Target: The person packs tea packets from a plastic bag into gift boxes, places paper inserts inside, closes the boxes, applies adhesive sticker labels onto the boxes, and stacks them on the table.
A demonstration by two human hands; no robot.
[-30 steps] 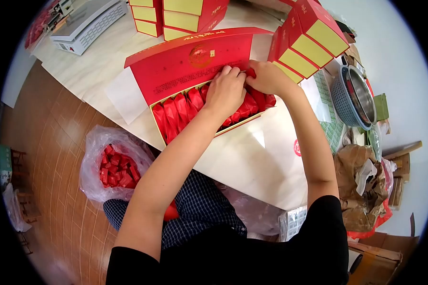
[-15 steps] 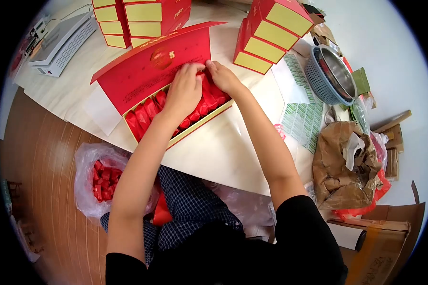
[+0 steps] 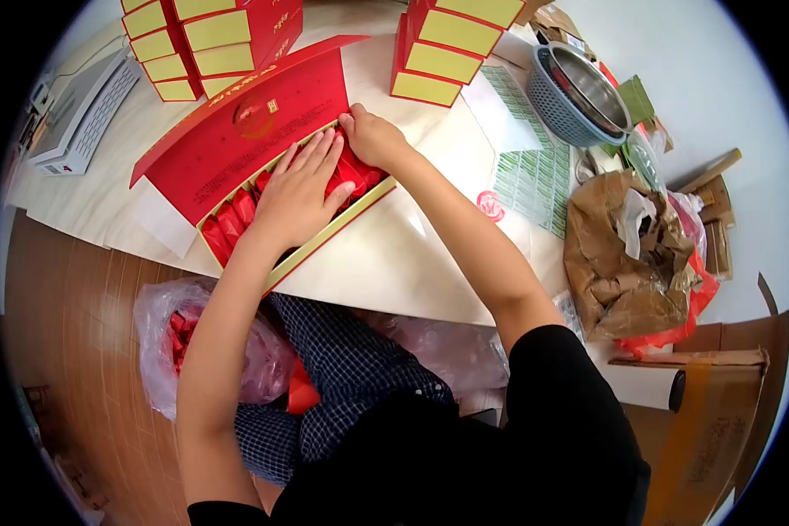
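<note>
A red gift box (image 3: 320, 247) with a cream-yellow rim lies on the table, its hinged red lid (image 3: 210, 145) raised at the back. Red wrapped packets (image 3: 230, 221) stand in a row inside it. My left hand (image 3: 291, 200) lies flat over the middle packets, fingers stretched out, covering part of the row. At the box's far right corner, my right hand (image 3: 375, 138) is closed round the edge by the lid, next to the rightmost packets; some of its fingertips are hidden.
Stacked red and yellow boxes (image 3: 223, 44) stand behind, with another stack (image 3: 447, 48) to the right. Rightward are green label sheets (image 3: 535, 188), a blue basket with a metal bowl (image 3: 561, 105) and a brown paper bag (image 3: 614, 263). A plastic bag of red packets (image 3: 153, 351) sits below left.
My left hand has flattened over the packets and shifted a little left, away from my right hand, which stays at the box corner. The whole view has shifted.
</note>
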